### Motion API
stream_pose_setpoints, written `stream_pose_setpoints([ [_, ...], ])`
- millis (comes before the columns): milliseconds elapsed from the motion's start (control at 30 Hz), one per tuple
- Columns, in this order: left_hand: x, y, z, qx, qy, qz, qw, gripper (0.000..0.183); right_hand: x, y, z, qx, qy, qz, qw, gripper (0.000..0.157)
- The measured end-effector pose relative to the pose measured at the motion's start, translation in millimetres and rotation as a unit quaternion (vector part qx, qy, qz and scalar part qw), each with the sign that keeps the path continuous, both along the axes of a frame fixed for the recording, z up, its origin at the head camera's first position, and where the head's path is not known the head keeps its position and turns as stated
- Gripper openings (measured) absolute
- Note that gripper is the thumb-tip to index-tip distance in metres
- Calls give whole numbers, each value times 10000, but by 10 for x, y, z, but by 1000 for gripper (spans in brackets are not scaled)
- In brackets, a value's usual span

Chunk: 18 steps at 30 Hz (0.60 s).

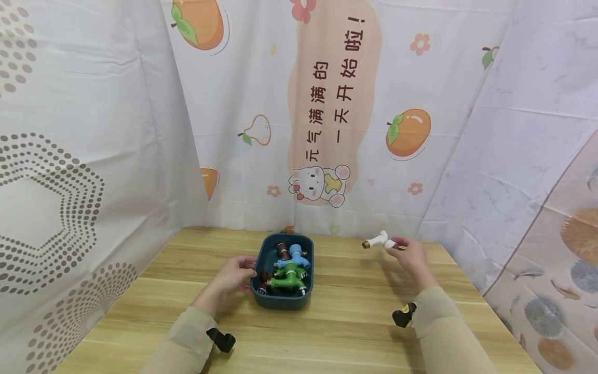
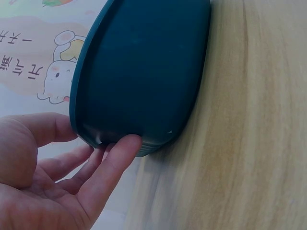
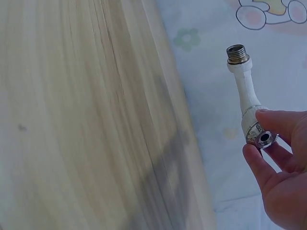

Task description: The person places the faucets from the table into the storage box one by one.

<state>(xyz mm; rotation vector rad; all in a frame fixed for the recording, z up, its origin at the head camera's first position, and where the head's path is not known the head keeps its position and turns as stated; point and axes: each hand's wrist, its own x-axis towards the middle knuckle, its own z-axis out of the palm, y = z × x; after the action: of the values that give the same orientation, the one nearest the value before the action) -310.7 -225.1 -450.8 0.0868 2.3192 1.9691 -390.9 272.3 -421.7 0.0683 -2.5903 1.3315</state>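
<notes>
My right hand (image 1: pixel 410 255) holds a white water tap (image 1: pixel 377 240) above the right rear of the table; thumb and fingertips pinch its body end. The right wrist view shows the tap's bare threaded brass end pointing away from the fingers. My left hand (image 1: pixel 233 274) grips the left side of a dark teal plastic bin (image 1: pixel 282 302), thumb at the rim and fingers against the outer wall. Inside lie several taps: a blue tap (image 1: pixel 295 254), green taps, one a green tap (image 1: pixel 287 280) in front, and dark red ones, including a dark red tap (image 1: pixel 282 250) at the back.
The bin stands on a wood-grain table (image 1: pixel 348 311) left of its middle. A printed curtain (image 1: pixel 261 93) hangs right behind the table's far edge, with more cloth on both sides. Black camera mounts sit on both wrists.
</notes>
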Motion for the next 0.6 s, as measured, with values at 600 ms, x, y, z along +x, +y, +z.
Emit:
stream_pose_setpoints([
  [600, -6, -7, -7, 25, -13, -32, 10000, 49, -53, -593, 261, -276, 69, 707, 9971, 42],
])
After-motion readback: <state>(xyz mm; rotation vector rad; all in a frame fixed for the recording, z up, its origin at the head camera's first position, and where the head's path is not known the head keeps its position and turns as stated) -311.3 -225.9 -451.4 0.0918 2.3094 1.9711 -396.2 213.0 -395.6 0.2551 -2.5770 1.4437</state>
